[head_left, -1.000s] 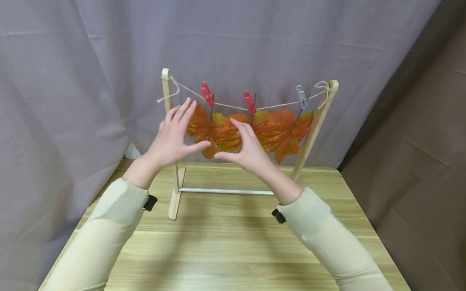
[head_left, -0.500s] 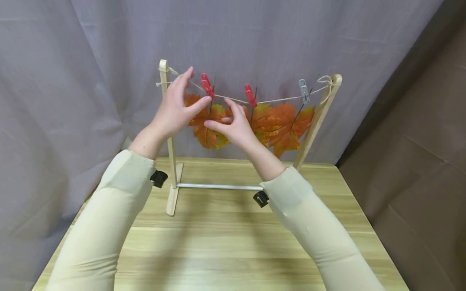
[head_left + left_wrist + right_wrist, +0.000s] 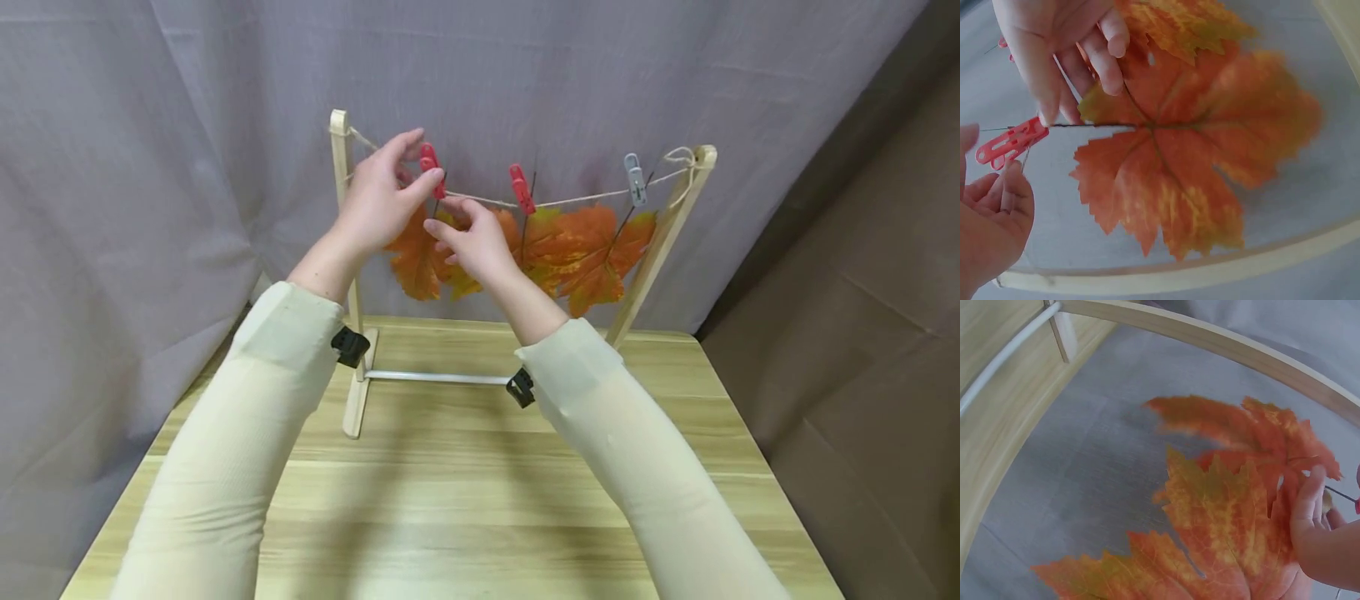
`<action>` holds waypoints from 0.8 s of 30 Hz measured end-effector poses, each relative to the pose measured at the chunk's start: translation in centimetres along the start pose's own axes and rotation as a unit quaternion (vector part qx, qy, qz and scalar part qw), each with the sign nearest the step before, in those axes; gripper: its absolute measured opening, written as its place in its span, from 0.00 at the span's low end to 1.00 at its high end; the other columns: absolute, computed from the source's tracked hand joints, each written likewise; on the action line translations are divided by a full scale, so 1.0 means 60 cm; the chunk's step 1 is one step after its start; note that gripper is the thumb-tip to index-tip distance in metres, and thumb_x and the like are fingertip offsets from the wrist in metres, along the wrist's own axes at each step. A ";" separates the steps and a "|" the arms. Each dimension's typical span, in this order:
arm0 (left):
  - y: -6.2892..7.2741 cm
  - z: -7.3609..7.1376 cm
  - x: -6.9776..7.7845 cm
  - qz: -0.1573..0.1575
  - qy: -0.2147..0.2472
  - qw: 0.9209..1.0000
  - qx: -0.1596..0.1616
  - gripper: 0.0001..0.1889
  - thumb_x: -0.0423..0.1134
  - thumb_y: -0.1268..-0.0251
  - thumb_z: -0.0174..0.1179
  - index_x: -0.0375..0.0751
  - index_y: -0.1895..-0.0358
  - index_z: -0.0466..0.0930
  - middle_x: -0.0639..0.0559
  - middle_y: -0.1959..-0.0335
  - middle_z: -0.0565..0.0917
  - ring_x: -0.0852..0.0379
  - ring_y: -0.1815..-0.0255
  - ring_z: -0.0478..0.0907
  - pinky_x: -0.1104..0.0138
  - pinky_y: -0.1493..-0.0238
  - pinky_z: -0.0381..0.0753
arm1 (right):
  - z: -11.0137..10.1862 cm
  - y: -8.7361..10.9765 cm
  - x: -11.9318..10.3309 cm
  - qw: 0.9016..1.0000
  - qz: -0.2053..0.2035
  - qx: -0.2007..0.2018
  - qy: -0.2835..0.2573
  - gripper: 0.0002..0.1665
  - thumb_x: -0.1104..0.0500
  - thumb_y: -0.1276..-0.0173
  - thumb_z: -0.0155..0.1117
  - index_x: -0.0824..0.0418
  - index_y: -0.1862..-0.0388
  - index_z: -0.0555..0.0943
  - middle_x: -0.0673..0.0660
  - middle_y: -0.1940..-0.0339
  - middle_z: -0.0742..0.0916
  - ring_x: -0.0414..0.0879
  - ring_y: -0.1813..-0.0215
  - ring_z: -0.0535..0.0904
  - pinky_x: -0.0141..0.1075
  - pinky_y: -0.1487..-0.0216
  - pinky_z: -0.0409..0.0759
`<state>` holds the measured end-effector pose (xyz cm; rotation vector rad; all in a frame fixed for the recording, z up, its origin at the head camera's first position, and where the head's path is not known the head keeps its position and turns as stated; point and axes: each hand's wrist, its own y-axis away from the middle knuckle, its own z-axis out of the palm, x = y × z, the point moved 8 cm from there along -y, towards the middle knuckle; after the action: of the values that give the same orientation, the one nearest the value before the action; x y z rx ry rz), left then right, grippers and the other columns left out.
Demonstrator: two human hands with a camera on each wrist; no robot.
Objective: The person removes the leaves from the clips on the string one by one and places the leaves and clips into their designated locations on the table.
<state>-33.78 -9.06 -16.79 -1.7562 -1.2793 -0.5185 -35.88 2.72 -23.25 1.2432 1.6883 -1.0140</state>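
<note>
In the head view, my left hand (image 3: 378,196) is at the left red clothespin (image 3: 429,158) on the string, thumb overlapping the pin. The left wrist view shows its curved fingers (image 3: 1015,184) right at the pin's underside and its thumb set apart at the left edge. My right hand (image 3: 480,242) reaches in from the right with fingers extended, thumb tip close to the dark stem just below the pin. The stem carries an orange maple leaf (image 3: 1197,144), partly hidden by both hands in the head view. The right wrist view has my right hand (image 3: 1329,547) beside the leaves.
The string (image 3: 585,198) spans two wooden posts (image 3: 660,242) joined low down by a white rod (image 3: 435,377). A second red clothespin (image 3: 522,190) and a grey one (image 3: 636,181) hold further leaves (image 3: 592,250). The stand is on a wooden table (image 3: 450,500) before a grey curtain.
Both hands have risen towards the string, and the left has also moved right to the left red clothespin. Its thumb and fingers are closer together. The clothespins and leaves still hang on the string.
</note>
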 end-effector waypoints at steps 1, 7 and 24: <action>0.000 -0.001 0.001 0.001 0.006 1.000 0.007 0.27 0.45 0.33 0.54 0.44 0.32 0.63 0.50 0.39 0.76 0.56 0.52 0.77 0.68 0.53 0.75 | 0.001 -0.001 -0.003 1.000 -0.004 0.003 0.003 0.29 0.55 0.35 0.62 0.59 0.36 0.70 0.56 0.40 0.79 0.45 0.68 0.82 0.31 0.68 0.81; 0.004 -0.010 0.009 -0.006 0.060 0.998 0.033 0.17 0.41 0.33 0.56 0.38 0.44 0.75 0.43 0.50 0.82 0.55 0.54 0.78 0.68 0.48 0.76 | 0.003 -0.004 -0.021 0.998 -0.049 0.038 0.006 0.13 0.59 0.36 0.64 0.66 0.56 0.82 0.55 0.72 0.83 0.38 0.83 0.73 0.28 0.79 0.75; 0.012 -0.020 0.008 0.021 0.090 0.993 0.071 0.12 0.39 0.39 0.62 0.36 0.56 0.80 0.49 0.66 0.84 0.68 0.71 0.76 0.77 0.65 0.73 | -0.003 0.013 -0.021 0.994 -0.058 0.045 0.075 0.10 0.59 0.35 0.62 0.64 0.64 0.84 0.52 0.79 0.81 0.39 0.82 0.72 0.27 0.80 0.73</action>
<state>-32.73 -9.87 -16.05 -1.5777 -1.1240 -0.5356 -34.91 2.62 -22.10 1.3203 1.8659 -1.0999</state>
